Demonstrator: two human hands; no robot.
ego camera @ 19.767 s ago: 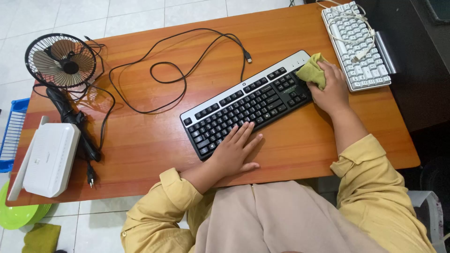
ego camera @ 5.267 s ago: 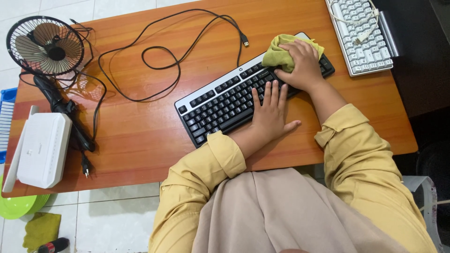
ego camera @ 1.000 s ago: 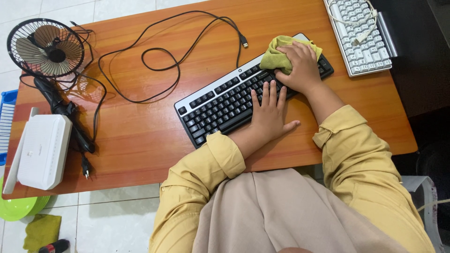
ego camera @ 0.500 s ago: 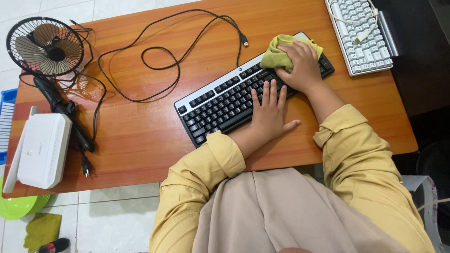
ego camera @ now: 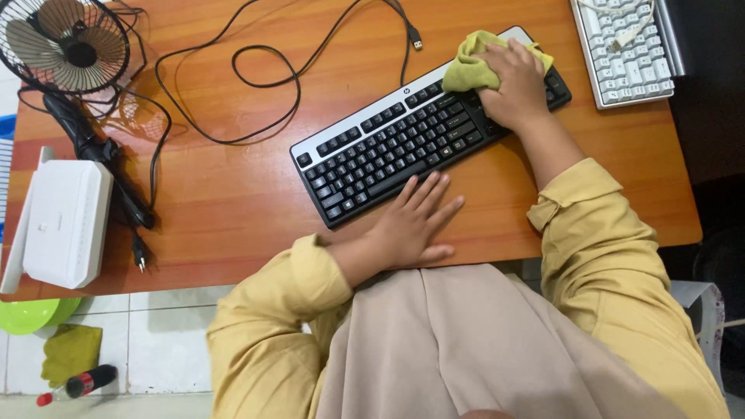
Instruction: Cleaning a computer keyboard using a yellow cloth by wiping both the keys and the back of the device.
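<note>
**Wiping down a black keyboard with a green cloth**

Pressing a bunched yellow-green cloth (ego camera: 475,68) onto the far right end of the black-and-silver keyboard (ego camera: 403,143), right hand (ego camera: 514,87) clenched over the fabric, fingers curled around it. Resting the left hand (ego camera: 411,229) flat and released on the desk (ego camera: 233,202) at the keyboard's near edge, fingertips just touching the front of it, holding nothing.

Judging the cloth as soft, light and easily crumpled, best gripped as a wad in the palm. Judging the keyboard as stiff, fairly light plastic, likely to slide on the smooth wood unless steadied; best held by its frame or long edges, not by the loose-sitting keys.

Lying diagonally across the glossy orange-brown desk, its black cable (ego camera: 256,85) looping away unplugged. Standing at the far left corner, a small black fan (ego camera: 66,43); near it a white router-like box (ego camera: 66,225). Sitting at the far right, a white keyboard (ego camera: 625,46). Showing below, a pale tiled floor (ego camera: 163,349) with a green bowl (ego camera: 27,314), another green cloth (ego camera: 70,353) and a small red-capped bottle (ego camera: 85,382).
</note>
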